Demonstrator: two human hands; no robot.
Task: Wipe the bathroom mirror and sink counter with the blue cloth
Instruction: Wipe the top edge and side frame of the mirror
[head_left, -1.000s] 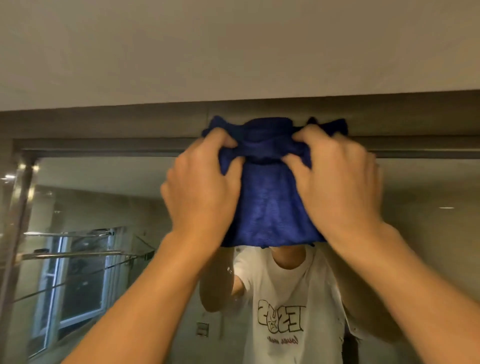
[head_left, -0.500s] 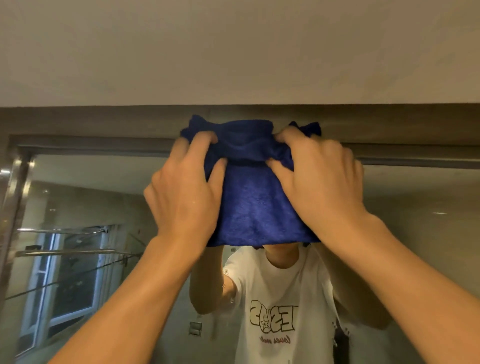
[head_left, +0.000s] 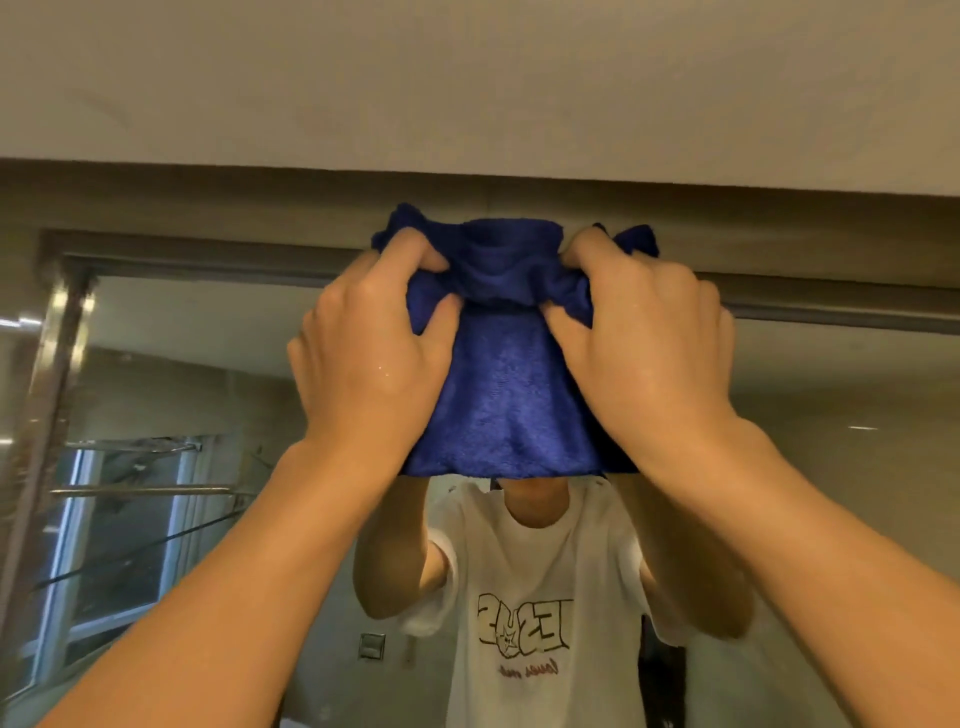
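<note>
A blue cloth (head_left: 506, 395) is held flat against the top of the bathroom mirror (head_left: 831, 441), its bunched upper edge over the grey mirror frame (head_left: 208, 257). My left hand (head_left: 371, 358) grips the cloth's left side, fingers curled into the folds. My right hand (head_left: 647, 343) grips the right side the same way. The cloth hangs down between both hands. The sink counter is out of view.
The ceiling (head_left: 467, 78) lies close above the frame. The mirror reflects a person in a white printed T-shirt (head_left: 524, 613), a window (head_left: 119, 545) and metal rails (head_left: 140, 488) at left. A shiny vertical frame edge (head_left: 49, 395) runs down the left side.
Both hands and the cloth slid left along the top of the mirror, then came back right. The fingers have bunched the cloth's upper edge more tightly.
</note>
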